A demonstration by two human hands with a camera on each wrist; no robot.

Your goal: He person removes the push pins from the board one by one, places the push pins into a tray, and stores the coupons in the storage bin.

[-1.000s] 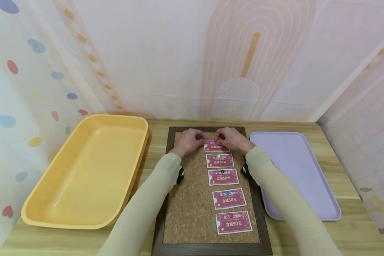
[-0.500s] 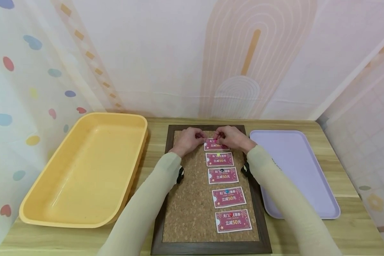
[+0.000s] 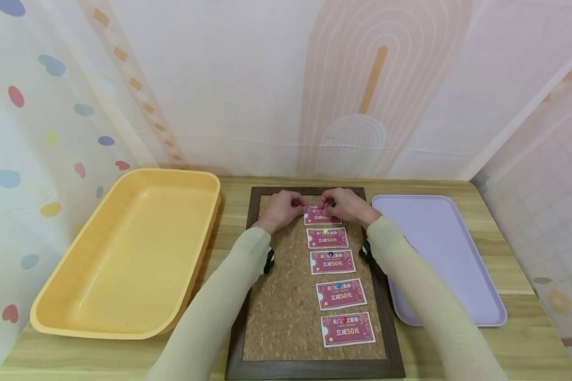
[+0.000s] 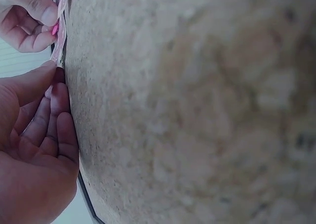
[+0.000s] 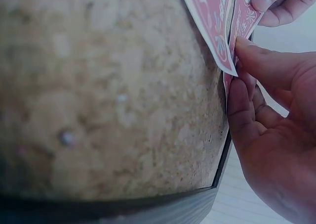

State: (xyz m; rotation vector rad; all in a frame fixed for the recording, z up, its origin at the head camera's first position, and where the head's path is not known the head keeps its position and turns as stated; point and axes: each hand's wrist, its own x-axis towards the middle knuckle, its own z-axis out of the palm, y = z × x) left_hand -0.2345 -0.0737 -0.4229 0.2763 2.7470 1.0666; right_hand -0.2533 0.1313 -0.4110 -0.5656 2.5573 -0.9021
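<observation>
At the far end of a framed corkboard (image 3: 276, 312), my left hand (image 3: 280, 210) pinches the left corner of the top red-and-white coupon (image 3: 321, 217). My right hand (image 3: 347, 205) works at the same coupon's upper edge, with a pink pushpin (image 4: 55, 29) between thumb and finger in the left wrist view. Whether the pin's point is in the cork is hidden. Below lie more coupons in a column, each with one pin near its top: yellow (image 3: 325, 230), black (image 3: 331, 254), blue (image 3: 339, 286) and red (image 3: 345, 320).
A deep yellow tray (image 3: 124, 254) stands left of the board, and a shallow lilac tray (image 3: 457, 286) lies to its right, partly behind the right sleeve. All rest on a wood-grain table (image 3: 519, 275) against a patterned wall covering.
Both hands stay at the top coupon with almost no visible movement. The head view shifts slightly; coupons, pins and trays keep their places.
</observation>
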